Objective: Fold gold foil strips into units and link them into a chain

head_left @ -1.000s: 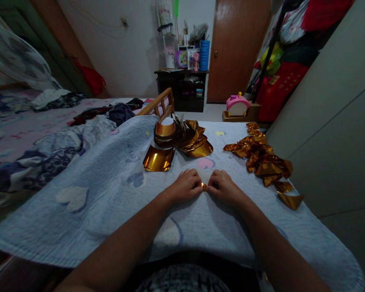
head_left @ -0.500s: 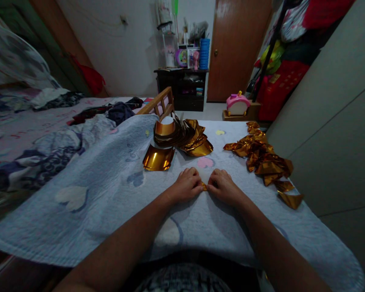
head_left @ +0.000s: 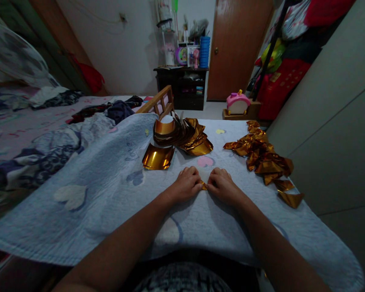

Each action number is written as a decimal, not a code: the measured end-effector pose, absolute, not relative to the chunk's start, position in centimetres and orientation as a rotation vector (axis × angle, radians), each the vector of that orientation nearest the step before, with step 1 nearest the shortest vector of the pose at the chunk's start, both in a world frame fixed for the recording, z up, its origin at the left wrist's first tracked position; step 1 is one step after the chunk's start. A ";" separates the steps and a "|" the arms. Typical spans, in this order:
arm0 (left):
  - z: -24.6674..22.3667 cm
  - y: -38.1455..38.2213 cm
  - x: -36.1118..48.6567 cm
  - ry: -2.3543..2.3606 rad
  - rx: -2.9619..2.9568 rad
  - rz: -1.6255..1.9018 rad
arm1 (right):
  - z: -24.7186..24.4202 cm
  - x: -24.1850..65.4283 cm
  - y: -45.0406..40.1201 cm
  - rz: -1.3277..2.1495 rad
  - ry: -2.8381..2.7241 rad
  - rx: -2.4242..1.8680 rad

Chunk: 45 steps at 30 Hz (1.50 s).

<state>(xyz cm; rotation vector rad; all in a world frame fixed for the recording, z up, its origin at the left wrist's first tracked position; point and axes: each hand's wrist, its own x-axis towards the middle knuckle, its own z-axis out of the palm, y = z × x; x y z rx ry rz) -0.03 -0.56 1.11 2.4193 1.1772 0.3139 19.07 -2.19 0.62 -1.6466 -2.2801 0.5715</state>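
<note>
My left hand [head_left: 188, 183] and my right hand [head_left: 221, 182] rest close together on the cloth-covered table, fingers closed on a small piece of gold foil paper [head_left: 204, 186]. Only a narrow golden strip shows between the fingertips; the hands cover the rest of it. Beyond my left hand lies a short stack of curved gold foil sheets [head_left: 158, 157]. Behind it is a larger fanned pile of gold foil sheets [head_left: 197, 142]. Over to the right, folded gold foil pieces [head_left: 261, 156] form a long loose heap.
A pale blue cloth with heart patterns [head_left: 109, 211] covers the table. To the left is a bed [head_left: 94, 101] with rumpled clothes and a wooden rail [head_left: 158, 101]. A pale cabinet wall [head_left: 337, 134] borders the right side. A dark shelf [head_left: 182, 87] and a brown door [head_left: 237, 48] stand at the back.
Both hands stay nearly in place on the gold foil paper. Slightly more of the golden strip shows between the fingertips. The piles have not moved.
</note>
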 end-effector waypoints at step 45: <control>2.0 -0.4 -0.6 1.088 2.289 0.260 | -0.1 18.9 -2.8 0.371 -2.278 -1.701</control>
